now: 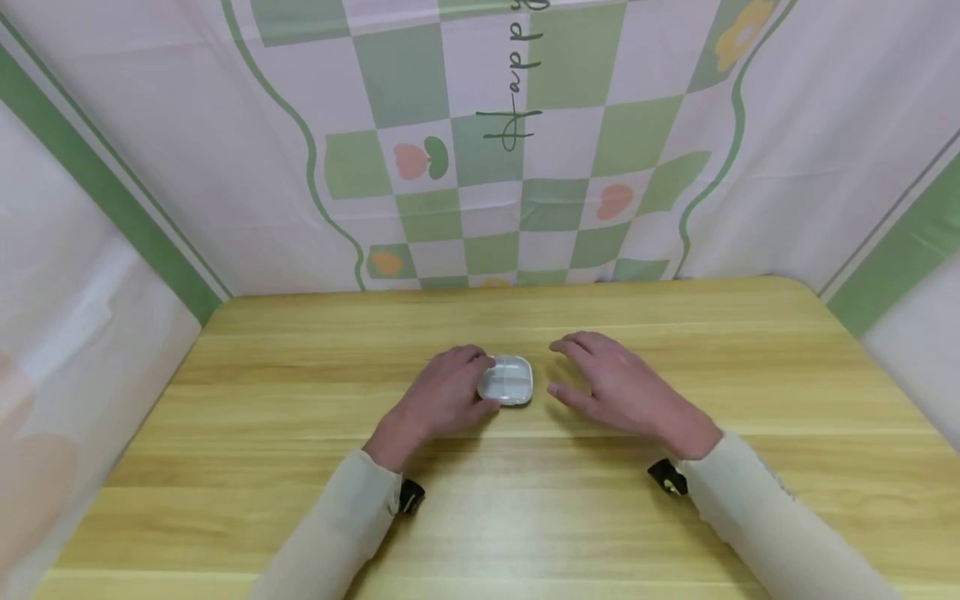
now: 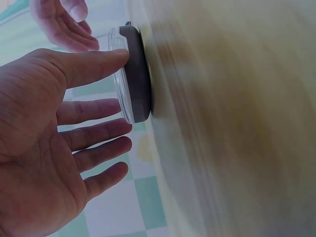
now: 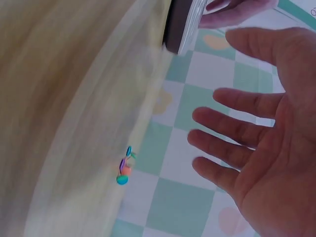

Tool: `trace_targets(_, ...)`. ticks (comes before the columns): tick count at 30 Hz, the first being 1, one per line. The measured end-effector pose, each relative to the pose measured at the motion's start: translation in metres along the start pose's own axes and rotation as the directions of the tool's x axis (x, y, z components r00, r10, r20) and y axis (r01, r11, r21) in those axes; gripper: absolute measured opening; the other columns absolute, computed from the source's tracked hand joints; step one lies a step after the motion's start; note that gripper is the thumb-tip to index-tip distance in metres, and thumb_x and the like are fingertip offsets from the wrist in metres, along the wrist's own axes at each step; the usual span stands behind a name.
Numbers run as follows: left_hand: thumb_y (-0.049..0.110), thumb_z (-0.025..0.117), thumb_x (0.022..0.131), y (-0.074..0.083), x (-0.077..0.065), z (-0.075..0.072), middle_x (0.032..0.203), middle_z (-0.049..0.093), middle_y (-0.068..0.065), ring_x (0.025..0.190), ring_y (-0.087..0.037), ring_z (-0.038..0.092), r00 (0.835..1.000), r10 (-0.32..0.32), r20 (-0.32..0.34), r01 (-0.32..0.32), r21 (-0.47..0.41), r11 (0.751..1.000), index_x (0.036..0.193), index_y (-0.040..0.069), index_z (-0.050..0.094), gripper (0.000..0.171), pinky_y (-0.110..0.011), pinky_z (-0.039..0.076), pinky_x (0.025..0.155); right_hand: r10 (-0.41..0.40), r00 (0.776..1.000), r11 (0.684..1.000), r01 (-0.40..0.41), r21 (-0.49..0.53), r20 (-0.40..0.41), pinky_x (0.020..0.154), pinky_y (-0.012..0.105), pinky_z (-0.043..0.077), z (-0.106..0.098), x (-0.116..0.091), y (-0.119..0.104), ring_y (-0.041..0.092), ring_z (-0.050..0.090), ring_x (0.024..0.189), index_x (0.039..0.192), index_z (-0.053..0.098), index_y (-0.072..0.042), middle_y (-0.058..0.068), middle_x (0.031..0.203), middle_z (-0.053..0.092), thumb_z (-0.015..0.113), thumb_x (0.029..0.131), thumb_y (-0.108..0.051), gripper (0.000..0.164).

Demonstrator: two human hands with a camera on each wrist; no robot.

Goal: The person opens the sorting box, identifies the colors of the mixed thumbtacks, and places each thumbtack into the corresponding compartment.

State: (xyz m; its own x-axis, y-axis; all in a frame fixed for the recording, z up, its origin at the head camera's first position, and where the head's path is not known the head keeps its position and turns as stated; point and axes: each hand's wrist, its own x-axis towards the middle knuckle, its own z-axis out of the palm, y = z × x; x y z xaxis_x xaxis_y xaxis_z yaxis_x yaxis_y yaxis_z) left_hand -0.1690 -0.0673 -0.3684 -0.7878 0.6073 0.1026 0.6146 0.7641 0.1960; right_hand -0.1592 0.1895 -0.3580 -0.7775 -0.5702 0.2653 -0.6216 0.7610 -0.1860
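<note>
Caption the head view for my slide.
Left hand at the edge of a clear-lidded square case on a wood-grain tabletop, right hand open beside it.

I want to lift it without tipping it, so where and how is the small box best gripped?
Probably by its dark side wall, left hand from the left, right hand from the right: the box lies flat on the table, underside covered, while the wall stands upright below the clear lid.

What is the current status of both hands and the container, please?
Left hand at container, thumb at its edge, grip unclear. Right hand empty, apart from it. Container flat on table, clear lid on. Nothing visible between right hand and container.
</note>
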Motion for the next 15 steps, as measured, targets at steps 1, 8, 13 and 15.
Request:
trace_targets(1, 0.042, 0.064, 0.082, 0.001, 0.0, 0.0, 0.123, 0.053, -0.007, 0.111, -0.021, 0.049, 1.0, 0.005, -0.002, -0.005, -0.001, 1.0, 0.122, 0.006, 0.054, 0.054, -0.035, 0.036, 0.094, 0.006, 1.0, 1.0, -0.007, 0.014, 0.015, 0.096, 0.041, 0.035, 0.0, 0.0, -0.002, 0.026, 0.047, 0.116, 0.127, 0.05, -0.009, 0.008, 0.125, 0.051, 0.053, 0.087, -0.051, 0.058)
trace_targets(8, 0.041, 0.064, 0.083, 0.009, 0.0, 0.004, 0.122, 0.053, -0.006, 0.11, -0.02, 0.049, 0.999, 0.045, -0.008, -0.045, -0.018, 0.999, 0.121, 0.008, 0.054, 0.052, -0.035, 0.035, 0.094, -0.015, 0.999, 0.998, 0.012, 0.061, 0.047, 0.094, 0.041, 0.036, 0.005, -0.001, -0.011, 0.02, 0.05, 0.109, 0.122, 0.054, -0.012, 0.0, 0.118, 0.054, 0.061, 0.081, -0.053, 0.058)
trace_targets(13, 0.042, 0.062, 0.084, 0.015, -0.001, 0.004, 0.124, 0.051, -0.006, 0.113, -0.02, 0.047, 0.999, 0.05, 0.009, -0.05, -0.019, 0.999, 0.123, 0.008, 0.053, 0.053, -0.036, 0.033, 0.096, -0.043, 0.998, 0.996, 0.039, 0.074, 0.053, 0.09, 0.036, 0.039, 0.007, -0.001, -0.014, 0.016, 0.049, 0.106, 0.118, 0.057, -0.012, -0.002, 0.117, 0.053, 0.065, 0.077, -0.052, 0.058)
trace_targets(15, 0.042, 0.062, 0.084, 0.017, -0.001, 0.004, 0.123, 0.052, -0.005, 0.112, -0.019, 0.048, 0.998, 0.053, 0.015, -0.053, -0.02, 0.998, 0.124, 0.008, 0.053, 0.054, -0.036, 0.033, 0.097, -0.049, 0.997, 0.996, 0.045, 0.074, 0.059, 0.089, 0.034, 0.04, 0.008, -0.001, -0.015, 0.014, 0.049, 0.105, 0.118, 0.057, -0.012, -0.003, 0.116, 0.052, 0.065, 0.077, -0.052, 0.058)
